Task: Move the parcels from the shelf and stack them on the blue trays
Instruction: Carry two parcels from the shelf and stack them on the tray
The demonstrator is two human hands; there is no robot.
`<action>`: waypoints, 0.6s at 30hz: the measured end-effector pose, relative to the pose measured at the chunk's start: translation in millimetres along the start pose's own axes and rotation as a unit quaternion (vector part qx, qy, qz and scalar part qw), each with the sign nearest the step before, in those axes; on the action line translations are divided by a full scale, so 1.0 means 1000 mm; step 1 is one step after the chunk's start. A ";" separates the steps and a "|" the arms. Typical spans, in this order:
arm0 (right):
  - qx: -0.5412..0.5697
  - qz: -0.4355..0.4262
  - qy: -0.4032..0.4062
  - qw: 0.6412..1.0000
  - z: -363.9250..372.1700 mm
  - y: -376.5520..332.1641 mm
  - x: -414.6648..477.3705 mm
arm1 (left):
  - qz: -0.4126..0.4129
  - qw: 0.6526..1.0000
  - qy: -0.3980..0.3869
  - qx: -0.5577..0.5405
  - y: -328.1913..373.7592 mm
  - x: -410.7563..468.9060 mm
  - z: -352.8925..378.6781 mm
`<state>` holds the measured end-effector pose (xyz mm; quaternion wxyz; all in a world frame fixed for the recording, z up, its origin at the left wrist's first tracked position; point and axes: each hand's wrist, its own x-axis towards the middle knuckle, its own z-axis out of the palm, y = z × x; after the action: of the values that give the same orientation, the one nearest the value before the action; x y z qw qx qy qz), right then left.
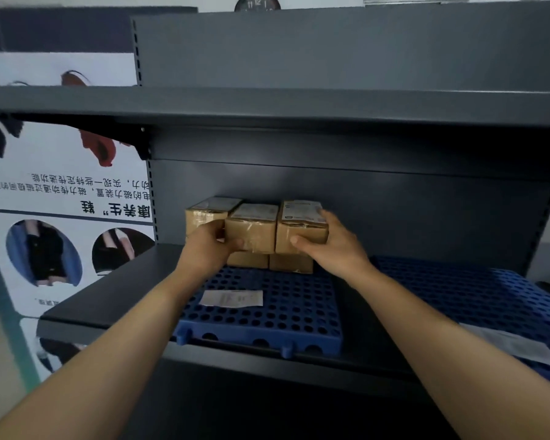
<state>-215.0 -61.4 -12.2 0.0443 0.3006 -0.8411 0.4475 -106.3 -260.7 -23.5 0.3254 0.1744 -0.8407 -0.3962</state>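
Cardboard parcels (291,263) stand two layers high at the 12 o'clock end of the blue tray (267,315). Fingers of the left hand (208,246) grip the middle top parcel (254,230), and those of the right hand (334,246) grip the right top parcel (302,223).

Shelf (108,300): dark grey metal, matt, smooth. Tray (267,312): blue plastic, perforated, slight sheen. Parcels (299,229): brown cardboard, glossy clear tape (253,238) crinkled across fronts, white paper labels (258,212) on top. Loose paper slip (232,297) on tray, matt.

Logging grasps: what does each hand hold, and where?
The left hand grips the middle top parcel at its lower left corner; the right hand grips the right top parcel round its right side.
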 end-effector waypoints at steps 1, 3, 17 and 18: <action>0.000 0.002 -0.004 1.000 0.001 0.000 0.002 | 0.008 1.000 0.015 0.017 -0.003 0.002 0.001; -0.003 0.001 -0.005 1.000 0.003 -0.001 0.005 | 0.019 0.997 0.052 0.055 -0.010 0.007 0.004; 0.025 0.005 0.053 0.998 0.026 0.003 0.027 | -0.024 0.998 0.058 0.006 -0.049 0.058 -0.006; 0.029 0.005 0.054 0.998 0.028 0.004 0.028 | -0.015 0.998 0.059 -0.017 -0.052 0.060 -0.005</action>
<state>-234.7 -94.6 -22.3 0.0791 0.2728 -0.8258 0.4873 -145.0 -328.9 -37.3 0.3711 0.2045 -0.8105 -0.4045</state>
